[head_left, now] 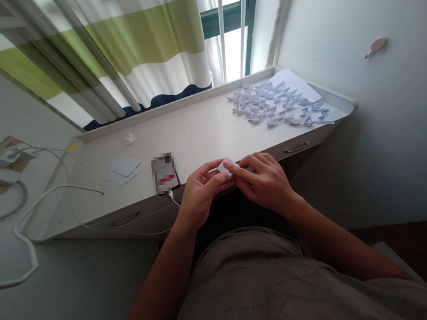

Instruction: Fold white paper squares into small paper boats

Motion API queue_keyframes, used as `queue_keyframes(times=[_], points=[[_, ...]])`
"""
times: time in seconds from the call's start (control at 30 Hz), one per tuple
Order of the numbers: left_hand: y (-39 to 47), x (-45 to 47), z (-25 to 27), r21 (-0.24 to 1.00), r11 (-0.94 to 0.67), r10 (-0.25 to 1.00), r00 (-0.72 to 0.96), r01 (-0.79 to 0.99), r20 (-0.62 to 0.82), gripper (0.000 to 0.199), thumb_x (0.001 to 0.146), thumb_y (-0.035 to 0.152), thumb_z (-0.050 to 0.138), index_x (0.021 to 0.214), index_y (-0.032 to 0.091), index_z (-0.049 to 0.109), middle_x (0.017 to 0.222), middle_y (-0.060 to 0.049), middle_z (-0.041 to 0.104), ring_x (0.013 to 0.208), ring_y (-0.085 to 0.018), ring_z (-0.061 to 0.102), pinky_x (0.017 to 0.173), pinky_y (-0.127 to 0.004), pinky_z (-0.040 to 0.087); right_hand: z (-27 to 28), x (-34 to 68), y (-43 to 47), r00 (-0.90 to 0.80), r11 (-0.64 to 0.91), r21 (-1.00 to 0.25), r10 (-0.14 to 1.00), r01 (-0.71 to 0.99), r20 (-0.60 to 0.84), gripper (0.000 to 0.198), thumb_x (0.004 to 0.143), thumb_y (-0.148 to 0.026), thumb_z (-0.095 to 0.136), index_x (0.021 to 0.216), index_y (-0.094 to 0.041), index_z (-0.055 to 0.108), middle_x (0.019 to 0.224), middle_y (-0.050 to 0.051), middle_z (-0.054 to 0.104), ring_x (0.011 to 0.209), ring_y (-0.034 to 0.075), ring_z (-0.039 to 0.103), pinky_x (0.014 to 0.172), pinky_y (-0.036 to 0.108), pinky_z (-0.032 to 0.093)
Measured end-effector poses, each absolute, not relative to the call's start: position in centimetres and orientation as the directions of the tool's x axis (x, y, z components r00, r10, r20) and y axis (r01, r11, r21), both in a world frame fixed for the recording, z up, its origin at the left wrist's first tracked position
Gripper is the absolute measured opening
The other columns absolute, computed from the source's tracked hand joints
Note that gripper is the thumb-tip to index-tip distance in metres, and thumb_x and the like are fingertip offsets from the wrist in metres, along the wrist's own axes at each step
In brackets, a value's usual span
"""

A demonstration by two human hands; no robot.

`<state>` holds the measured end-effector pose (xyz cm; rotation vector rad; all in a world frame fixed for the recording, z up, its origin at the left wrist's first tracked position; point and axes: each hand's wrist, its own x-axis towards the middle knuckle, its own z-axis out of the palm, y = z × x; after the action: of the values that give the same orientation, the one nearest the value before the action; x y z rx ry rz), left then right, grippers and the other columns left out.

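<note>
Item under inspection: a small folded piece of white paper (224,166), held just above the near edge of the desk (196,131), in front of the person's body. Both hands meet on it. The left hand (199,193) has its thumb and forefinger closed on the paper's near-left side; the right hand (264,178) has its fingers (236,169) curled and pressed on the right side, covering part of the piece. Neither hand is open; each pinches the same paper.

Handling judgement: the piece appears very light and thin, limp where unfolded and slightly stiffer along any crease. It should tear or crumple under a hard squeeze and slip little between dry fingertips. Best taken by a light pinch at a corner or along a folded edge, with flat pressure on the crease rather than a grip across the middle. The exact fold shape cannot be told, since the fingers hide much of it.

Surroundings, placed from the held paper:
- Just left of it, on the desk, a phone-like object (165,173), blurred, with a cable leading off the near edge.
- Further left, a small stack of white paper squares (123,169).
- Beyond that, near the desk's back rim, a crumpled white scrap (129,138).
- Far right and behind, a spread of many folded paper pieces (275,105), lying partly on a flat white sheet (296,85).
- Behind the desk, a striped curtain (123,48) and a window (230,25).
- Well left, white cables (26,219) against the wall
</note>
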<state>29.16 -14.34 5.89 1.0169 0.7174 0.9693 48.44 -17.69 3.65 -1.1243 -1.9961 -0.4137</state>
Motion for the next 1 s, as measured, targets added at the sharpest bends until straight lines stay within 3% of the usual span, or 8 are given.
queue_keyframes(times=[0.2, 0.47, 0.67, 0.87, 1.0], points=[[-14.5, 29.5, 5.3, 0.937, 0.17, 0.907, 0.421, -0.305, -0.027, 0.045, 0.082, 0.041, 0.095, 0.118, 0.017, 0.078, 0.104, -0.009, 0.087, 0.099, -0.025, 0.084, 0.095, -0.043, 0.071, 3.7, 48.9, -17.9, -0.256, 0.588, -0.199, 0.598, 0.784, 0.759, 0.041, 0.104, -0.019, 0.064, 0.14, -0.033, 0.076, 0.1, 0.005, 0.072, 0.091, 0.023, 0.064, 0.089, 0.041, 0.05], [-14.5, 30.1, 5.0, 0.953, 0.064, 0.931, 0.362, -0.296, 0.05, 0.05, 0.081, 0.047, 0.095, 0.117, 0.017, 0.078, 0.096, -0.008, 0.086, 0.092, -0.026, 0.085, 0.086, -0.042, 0.072, 3.8, 48.5, -17.8, -0.108, 0.669, -0.512, 0.657, 0.539, 0.746, 0.031, 0.101, -0.021, 0.069, 0.13, -0.029, 0.078, 0.104, 0.006, 0.072, 0.095, 0.022, 0.069, 0.085, 0.039, 0.059], [-14.8, 30.3, 5.2, 0.949, 0.082, 0.915, 0.4, -0.303, 0.049, 0.046, 0.084, 0.047, 0.093, 0.117, 0.018, 0.079, 0.1, -0.009, 0.087, 0.097, -0.028, 0.085, 0.088, -0.044, 0.072, 4.3, 47.7, -18.1, 0.032, 0.581, -0.708, 0.763, 0.401, 0.645, 0.022, 0.095, -0.019, 0.073, 0.115, -0.026, 0.075, 0.104, 0.005, 0.076, 0.095, 0.021, 0.072, 0.086, 0.038, 0.061], [-15.1, 30.4, 5.0, 0.948, 0.056, 0.909, 0.408, -0.313, 0.081, 0.051, 0.078, 0.034, 0.099, 0.121, 0.019, 0.077, 0.11, -0.01, 0.087, 0.108, -0.028, 0.084, 0.104, -0.046, 0.067, 3.5, 47.2, -17.9, 0.15, 0.486, -0.847, 0.841, 0.214, 0.52, 0.018, 0.09, -0.025, 0.08, 0.108, -0.025, 0.074, 0.104, 0.003, 0.079, 0.097, 0.021, 0.074, 0.086, 0.037, 0.064], [-15.2, 30.6, 4.7, 0.92, 0.119, 0.915, 0.4, -0.373, 0.044, 0.047, 0.075, 0.033, 0.101, 0.112, 0.018, 0.078, 0.107, -0.009, 0.087, 0.104, -0.027, 0.084, 0.098, -0.043, 0.069, 3.3, 47.2, -17.8, 0.167, 0.461, -0.886, 0.87, 0.057, 0.464, 0.018, 0.091, -0.032, 0.084, 0.104, -0.025, 0.074, 0.102, 0.003, 0.078, 0.095, 0.02, 0.074, 0.083, 0.034, 0.065]])
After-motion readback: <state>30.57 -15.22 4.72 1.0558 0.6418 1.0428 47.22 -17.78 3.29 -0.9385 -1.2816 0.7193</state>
